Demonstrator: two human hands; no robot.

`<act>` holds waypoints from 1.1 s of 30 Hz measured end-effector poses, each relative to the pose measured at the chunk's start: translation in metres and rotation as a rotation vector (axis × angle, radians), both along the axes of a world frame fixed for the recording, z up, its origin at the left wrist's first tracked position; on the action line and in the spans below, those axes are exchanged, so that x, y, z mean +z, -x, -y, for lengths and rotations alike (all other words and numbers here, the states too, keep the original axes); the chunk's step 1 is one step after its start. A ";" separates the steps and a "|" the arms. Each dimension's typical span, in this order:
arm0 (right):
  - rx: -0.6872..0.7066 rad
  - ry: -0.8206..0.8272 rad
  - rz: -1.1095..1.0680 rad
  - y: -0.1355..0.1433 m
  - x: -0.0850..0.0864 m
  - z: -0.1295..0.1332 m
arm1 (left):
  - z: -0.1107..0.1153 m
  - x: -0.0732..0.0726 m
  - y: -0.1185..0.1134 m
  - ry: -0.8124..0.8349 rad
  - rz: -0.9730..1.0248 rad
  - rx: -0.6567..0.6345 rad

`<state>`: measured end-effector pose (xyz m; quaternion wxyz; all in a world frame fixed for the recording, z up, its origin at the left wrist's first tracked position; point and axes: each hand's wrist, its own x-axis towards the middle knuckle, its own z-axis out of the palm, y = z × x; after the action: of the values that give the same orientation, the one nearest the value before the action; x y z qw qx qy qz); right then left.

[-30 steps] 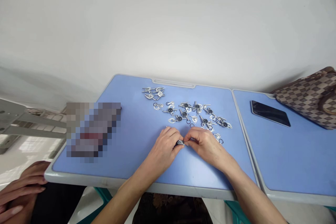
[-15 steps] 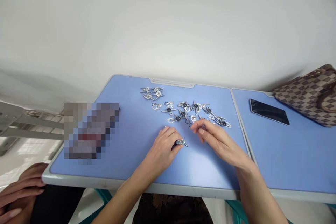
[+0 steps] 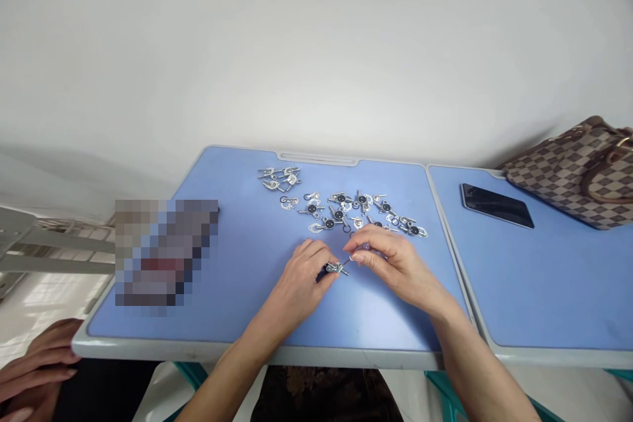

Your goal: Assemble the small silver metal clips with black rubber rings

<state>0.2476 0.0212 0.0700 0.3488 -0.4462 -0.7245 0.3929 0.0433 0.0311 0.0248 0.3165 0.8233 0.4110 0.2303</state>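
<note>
Between the thumb and fingers of my left hand (image 3: 306,268) is a small silver metal fitting (image 3: 335,268), with a pin sticking out to the right. My right hand (image 3: 390,260) pinches what looks like a slim screwdriver (image 3: 366,248) with a translucent purplish handle; most of it is hidden by the fingers. Its thin shaft points left at the fitting, and I cannot tell whether they touch. Beyond the hands lie several loose metal fittings with black round parts (image 3: 337,214) and dark rings. Farther left is a small group of silver fittings (image 3: 279,178).
Everything lies on a blue table (image 3: 237,237) against a white wall. A blurred-out object (image 3: 168,254) is at its left. On the adjoining table are a black phone (image 3: 497,205) and a checkered bag (image 3: 568,168). Another person's hand (image 3: 42,362) rests at lower left.
My right hand has moved left and down, bringing the thin tool up to the fitting in my left hand. My left hand keeps its hold. The view has shifted slightly.
</note>
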 end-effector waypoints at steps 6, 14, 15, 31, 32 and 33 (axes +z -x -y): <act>-0.004 -0.050 -0.010 0.000 -0.001 -0.001 | -0.001 0.000 0.000 0.009 0.002 0.002; 0.034 -0.058 -0.002 0.002 0.000 0.000 | 0.000 0.000 0.000 -0.006 -0.013 -0.001; 0.034 -0.062 0.005 0.002 -0.001 0.000 | 0.000 0.000 0.000 -0.008 -0.013 -0.001; 0.049 -0.398 0.265 0.013 -0.019 0.003 | 0.000 -0.003 0.000 -0.043 -0.025 0.008; 0.069 -0.368 0.267 0.012 -0.016 0.003 | 0.000 -0.003 0.000 -0.042 -0.023 0.005; 0.090 -0.325 0.263 0.010 -0.012 0.003 | 0.000 -0.004 -0.001 -0.037 -0.021 0.000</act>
<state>0.2375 0.0180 0.0579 0.3006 -0.3986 -0.8368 0.2246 0.0439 0.0309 0.0211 0.2970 0.8315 0.4098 0.2292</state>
